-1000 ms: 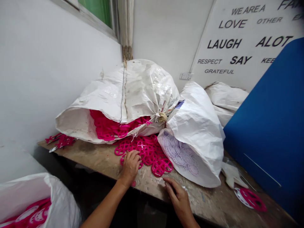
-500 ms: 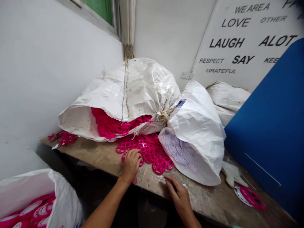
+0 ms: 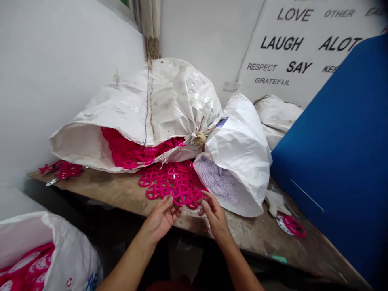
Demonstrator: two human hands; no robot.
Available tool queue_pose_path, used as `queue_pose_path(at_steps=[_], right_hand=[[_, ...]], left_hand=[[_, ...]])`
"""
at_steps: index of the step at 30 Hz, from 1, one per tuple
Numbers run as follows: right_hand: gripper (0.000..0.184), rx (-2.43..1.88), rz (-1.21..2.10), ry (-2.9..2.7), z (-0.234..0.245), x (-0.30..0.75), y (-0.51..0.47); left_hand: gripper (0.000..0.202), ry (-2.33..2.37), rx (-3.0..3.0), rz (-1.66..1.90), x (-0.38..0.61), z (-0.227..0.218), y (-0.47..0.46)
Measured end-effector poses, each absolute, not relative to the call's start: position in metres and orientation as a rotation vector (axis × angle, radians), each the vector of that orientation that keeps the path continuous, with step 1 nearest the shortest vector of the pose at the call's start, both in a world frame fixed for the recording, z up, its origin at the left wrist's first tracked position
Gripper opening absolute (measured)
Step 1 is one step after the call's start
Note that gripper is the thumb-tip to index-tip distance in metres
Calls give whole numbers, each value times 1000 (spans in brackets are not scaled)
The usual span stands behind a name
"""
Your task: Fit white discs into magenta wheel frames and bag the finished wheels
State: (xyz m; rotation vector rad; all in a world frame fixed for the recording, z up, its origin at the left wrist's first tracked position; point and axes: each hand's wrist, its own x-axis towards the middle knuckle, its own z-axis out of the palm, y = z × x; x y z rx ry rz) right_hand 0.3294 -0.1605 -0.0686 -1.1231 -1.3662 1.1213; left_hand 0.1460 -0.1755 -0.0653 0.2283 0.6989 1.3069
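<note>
the open left hand (image 3: 160,221) and open right hand (image 3: 214,214) are hovering, fingers loosely spread and pinching nothing, just beside a pile of flat magenta plastic lattice discs (image 3: 172,184) lying on a scarred wooden workbench (image 3: 100,184).

On the wooden bench (image 3: 100,188) before me, a pile of lattice discs (image 3: 171,186) lies between a woven sack (image 3: 136,109) on my left and a second sack (image 3: 239,153) on my right; a third sack (image 3: 45,242) sits below the bench, to my left.

Narrow gap between left hand (image 3: 160,220) and right hand (image 3: 214,212), pink plastic rings (image 3: 172,188) blocking twelve o'clock, white woven sack (image 3: 235,178) at one o'clock, blue panel (image 3: 330,161) farther off at two o'clock
</note>
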Motion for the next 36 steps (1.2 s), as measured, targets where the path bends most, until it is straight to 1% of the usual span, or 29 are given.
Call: queue_pose_path(at_steps=[2, 5, 7, 12, 14, 19, 26, 36], right_hand=[[46, -1047, 1256, -1357, -62, 323, -159], [40, -1025, 1359, -1358, -68, 321, -163], [36, -1062, 1375, -1352, -77, 325, -167], [35, -1125, 1369, -1388, -86, 335, -177], [33, -1136, 1350, -1444, -84, 335, -180], [33, -1156, 1254, -1522, -80, 334, -183], [36, -1270, 982, -1429, -77, 363, -162], [42, -1433, 729, -1257, -87, 414, -147]], left_hand=[[19, 719, 238, 1277, 151, -66, -181], [24, 760, 327, 1202, 159, -69, -191], [26, 788, 436, 1160, 163, -71, -198], [40, 924, 701, 1070, 166, -72, -202], [39, 967, 758, 1056, 167, -74, -200], [33, 994, 707, 1091, 167, -80, -199], [39, 1025, 522, 1202, 157, -74, -199], [28, 967, 419, 1261, 152, -80, -194]])
